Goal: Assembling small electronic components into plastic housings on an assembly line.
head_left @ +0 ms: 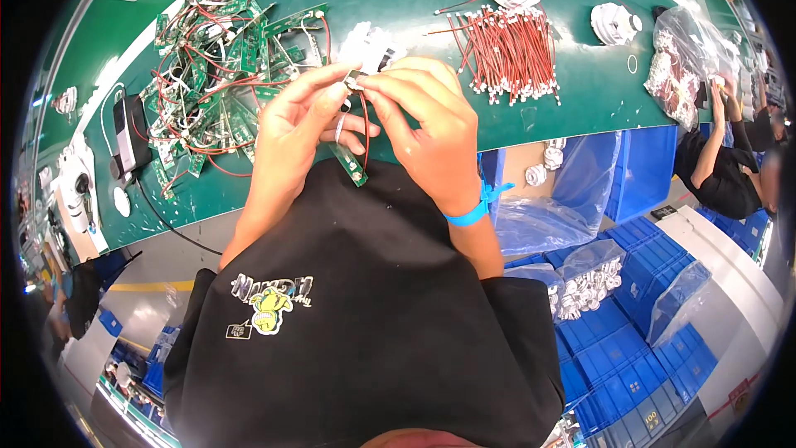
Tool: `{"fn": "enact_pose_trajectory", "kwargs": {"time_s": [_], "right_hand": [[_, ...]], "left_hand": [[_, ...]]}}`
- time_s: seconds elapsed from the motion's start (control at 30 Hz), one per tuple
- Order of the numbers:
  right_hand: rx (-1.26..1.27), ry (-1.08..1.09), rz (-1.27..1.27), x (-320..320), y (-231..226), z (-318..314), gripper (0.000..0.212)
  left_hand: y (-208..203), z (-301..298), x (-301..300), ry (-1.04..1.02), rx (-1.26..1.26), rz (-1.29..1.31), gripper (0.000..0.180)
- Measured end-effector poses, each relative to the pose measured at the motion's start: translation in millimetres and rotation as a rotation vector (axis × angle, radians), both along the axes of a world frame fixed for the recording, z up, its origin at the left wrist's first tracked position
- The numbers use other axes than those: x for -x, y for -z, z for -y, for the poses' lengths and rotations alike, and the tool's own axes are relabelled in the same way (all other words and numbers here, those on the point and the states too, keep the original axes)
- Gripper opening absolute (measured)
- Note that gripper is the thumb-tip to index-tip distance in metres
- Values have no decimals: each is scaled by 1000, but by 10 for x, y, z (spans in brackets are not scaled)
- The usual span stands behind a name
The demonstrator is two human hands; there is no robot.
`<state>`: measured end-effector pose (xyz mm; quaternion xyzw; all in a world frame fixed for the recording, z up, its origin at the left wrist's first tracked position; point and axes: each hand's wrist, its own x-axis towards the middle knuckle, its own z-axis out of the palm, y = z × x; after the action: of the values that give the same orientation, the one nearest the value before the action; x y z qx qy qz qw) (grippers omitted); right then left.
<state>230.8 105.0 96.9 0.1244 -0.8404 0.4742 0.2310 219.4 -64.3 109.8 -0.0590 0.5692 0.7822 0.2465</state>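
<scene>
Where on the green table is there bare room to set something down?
Bare tabletop separates the red wire bundle from the white round part to its right; more lies farther off, between that bundle and the circuit-board heap. The heap crowds the left side.

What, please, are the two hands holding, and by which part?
Left hand: a green circuit board, near its upper end; right hand: apparently the upper end of a red wire.
</scene>
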Motion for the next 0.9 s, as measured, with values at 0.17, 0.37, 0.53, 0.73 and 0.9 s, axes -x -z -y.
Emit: {"fn": "enact_pose_trajectory", "kwargs": {"time_s": [0.17, 0.37, 0.53, 0.73, 0.9], "right_hand": [[-10, 62, -64, 5, 27, 22, 18], [-15, 42, -65, 10, 47, 15, 16], [-101, 2, -102, 17, 43, -14, 16], [-88, 13, -116, -9, 58, -26, 17], [-70, 58, -122, -15, 91, -7, 19]], "left_hand": [[7, -33, -8, -8, 36, -2, 37], [-7, -46, -31, -6, 56, 20, 36], [-43, -97, -32, -20, 55, 27, 36], [7, -100, -54, -23, 86, 1, 36], [-5, -115, -50, -19, 73, 6, 35]]}}
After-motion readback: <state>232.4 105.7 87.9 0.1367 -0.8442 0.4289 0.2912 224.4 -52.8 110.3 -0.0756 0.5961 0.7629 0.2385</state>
